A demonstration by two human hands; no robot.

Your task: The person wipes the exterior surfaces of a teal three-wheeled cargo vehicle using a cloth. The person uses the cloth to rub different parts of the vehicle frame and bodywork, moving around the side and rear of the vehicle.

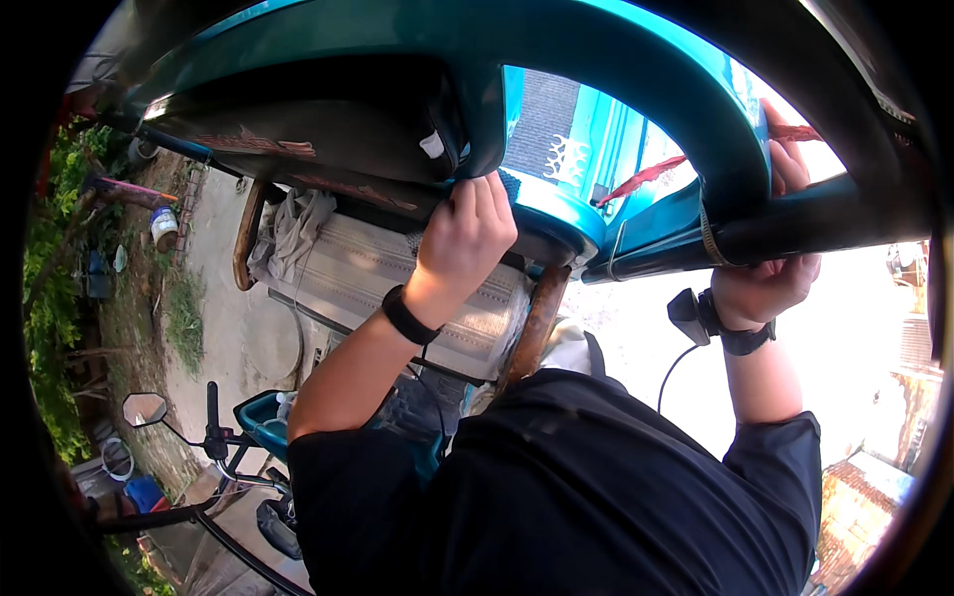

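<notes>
My left hand [465,234] is closed at the lower end of a curved teal post [480,114]. A dark textured piece [510,186] shows beside its fingertips; what the fingers pinch is hidden. To the right, my right hand [763,290] is closed against the underside of a black bar [795,230], which partly covers it. Fingers [786,159] show beyond the bar beside a red strip [646,181]; whether they belong to my right hand is unclear. Thin ties [709,238] circle the bar and the teal frame [596,45]. Both wrists wear black bands.
Below my left arm is a patterned seat [397,283] with a wooden armrest [537,328] and a crumpled grey cloth [293,233]. A dark panel [318,129] hangs above it. Handlebars with a mirror [144,408] stand at lower left. A white bucket [164,228] sits near plants.
</notes>
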